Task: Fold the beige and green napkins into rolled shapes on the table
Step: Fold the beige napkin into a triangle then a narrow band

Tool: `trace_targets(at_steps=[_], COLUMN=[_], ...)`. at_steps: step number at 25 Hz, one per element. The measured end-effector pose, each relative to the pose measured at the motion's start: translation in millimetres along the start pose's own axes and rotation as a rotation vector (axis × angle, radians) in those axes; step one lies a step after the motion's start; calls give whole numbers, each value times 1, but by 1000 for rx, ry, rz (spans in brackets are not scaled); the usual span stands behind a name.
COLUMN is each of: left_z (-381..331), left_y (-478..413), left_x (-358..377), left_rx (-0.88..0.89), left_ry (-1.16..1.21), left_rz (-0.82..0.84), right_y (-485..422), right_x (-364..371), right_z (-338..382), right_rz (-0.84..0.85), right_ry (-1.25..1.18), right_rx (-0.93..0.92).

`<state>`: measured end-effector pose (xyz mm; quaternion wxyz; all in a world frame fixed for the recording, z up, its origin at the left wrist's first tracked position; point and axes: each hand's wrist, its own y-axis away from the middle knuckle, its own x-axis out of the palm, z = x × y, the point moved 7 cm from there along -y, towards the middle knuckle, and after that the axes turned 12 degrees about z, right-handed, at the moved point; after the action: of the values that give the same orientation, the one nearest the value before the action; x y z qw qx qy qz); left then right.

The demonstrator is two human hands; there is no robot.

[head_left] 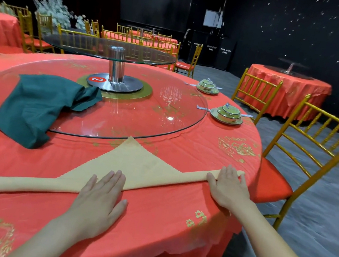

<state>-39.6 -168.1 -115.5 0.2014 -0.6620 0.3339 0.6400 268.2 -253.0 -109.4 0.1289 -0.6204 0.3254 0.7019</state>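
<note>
The beige napkin lies on the red tablecloth near the table's front edge. Its near side is rolled into a long band running from the far left to the right, and a triangular point still lies flat toward the glass turntable. My left hand rests flat on the roll near its middle, fingers spread. My right hand presses flat on the roll's right end. The green napkin lies crumpled at the left, partly on the glass turntable, away from both hands.
The round table carries a glass turntable on a steel post. Two stacked dish sets stand at the right rim. A gold chair with a red seat stands close to the right. More red tables and chairs fill the background.
</note>
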Motion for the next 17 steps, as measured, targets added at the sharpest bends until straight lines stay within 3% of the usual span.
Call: trace_targets(at_steps=[6,9,17], left_z=[-2,-2,21], left_y=[2,2,15], left_x=[-1,-1,-1], left_rx=[-3,4,-48], left_ry=[0,10,-15], left_rz=[9,25,62], right_y=[69,90,95], right_x=[8,25,34], right_z=[137,193,207], right_rz=[-151,-92,-104], right_ry=[24,18,45], right_rx=[-452,-675,-730])
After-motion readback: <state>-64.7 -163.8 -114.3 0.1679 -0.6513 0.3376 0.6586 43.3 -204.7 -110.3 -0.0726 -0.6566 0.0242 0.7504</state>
